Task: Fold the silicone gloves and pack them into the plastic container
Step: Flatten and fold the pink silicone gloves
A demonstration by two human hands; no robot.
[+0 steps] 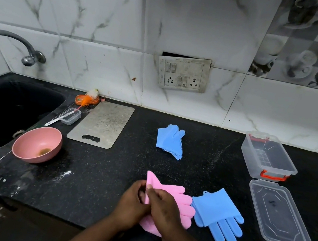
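I see a black speckled stone counter (115, 174) running under a wall of white marble-look tiles (100, 15), with a grimy switch and socket plate (183, 73) at 12 o'clock. At 9 o'clock a dark sink (3, 113) sits below a metal tap (15, 43). Near its rim stand a pink bowl (37, 144), a steel cutting board (101, 124) and a small clear box (69, 116).

At 6 o'clock both of my hands close on the pink glove (174, 196): the left hand (131, 202) pinches its cuff edge, lifted off the counter, and the right hand (164, 207) presses over the palm part, with thumb on the same edge. The glove's fingers point toward 3 o'clock and touch a blue glove (220, 214) lying flat just beside it, its cuff folded over.

A second blue glove (169, 140), already folded, lies well apart at 12 o'clock from my hands. At 2 o'clock the plastic container (267, 157) stands open with orange latches, nothing inside that I can make out. Its clear lid (281, 216) lies flat on the counter just in front of it, at 3 o'clock.
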